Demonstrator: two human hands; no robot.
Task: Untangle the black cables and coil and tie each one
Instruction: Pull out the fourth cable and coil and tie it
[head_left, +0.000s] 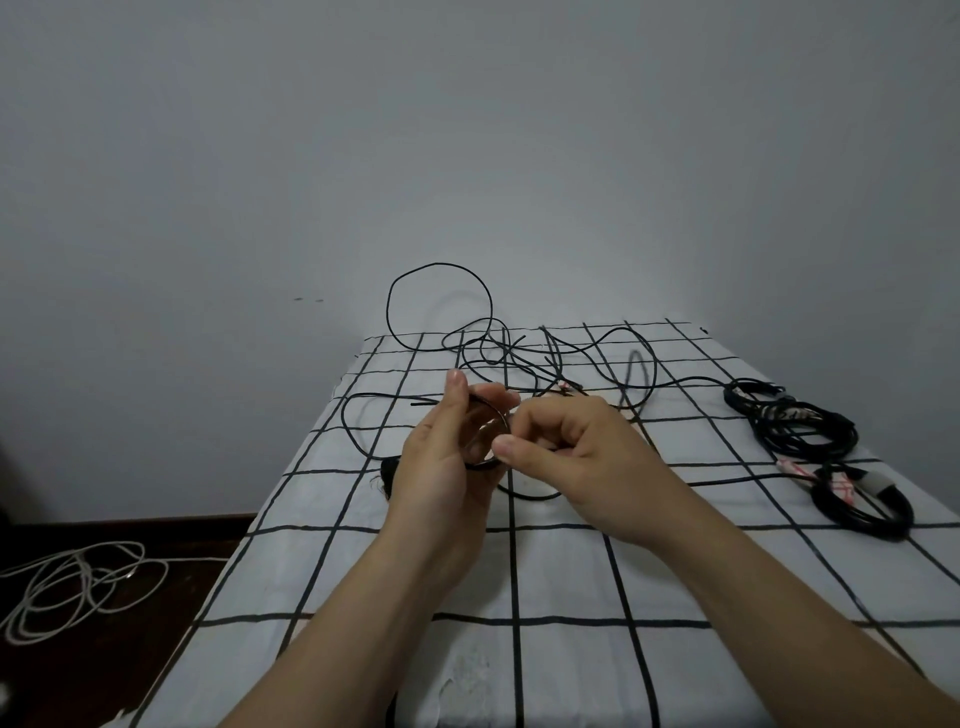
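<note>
Above the middle of the bed, my left hand (441, 457) holds a small coil of black cable (488, 434) upright between thumb and fingers. My right hand (566, 452) pinches the same coil at its right side, fingers curled. Loose black cable (467, 332) trails from the coil to a tangle of loops at the far end of the bed, one loop standing up against the wall. Two coiled black cables lie at the right: a larger bundle (795, 423) and a smaller one with a white tie (862, 499).
The bed has a white sheet with a black grid (571, 571); its left edge drops to a dark floor. A white cable (72, 587) lies heaped on the floor at lower left. A plain grey wall stands behind the bed.
</note>
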